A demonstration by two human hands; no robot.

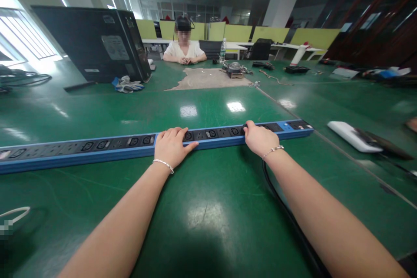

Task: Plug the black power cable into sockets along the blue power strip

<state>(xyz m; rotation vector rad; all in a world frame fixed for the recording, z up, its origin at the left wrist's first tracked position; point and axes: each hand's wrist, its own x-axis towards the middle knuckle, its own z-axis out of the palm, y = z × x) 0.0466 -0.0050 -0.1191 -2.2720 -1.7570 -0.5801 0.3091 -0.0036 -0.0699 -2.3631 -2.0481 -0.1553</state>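
Note:
A long blue power strip with a row of black sockets lies across the green table, running off the left edge of the view. My left hand grips it near the middle, fingers over the top and thumb along the front side. Farther right, my right hand is closed on a black plug at one of the sockets, and most of the plug is hidden by my fingers. How deep the plug sits, I cannot tell. From under this hand a black power cord runs down toward the lower right.
A black computer case stands back left, with gloves beside it. A person sits across the table. A water bottle and a metal device are nearby. To the right lies a white flat object.

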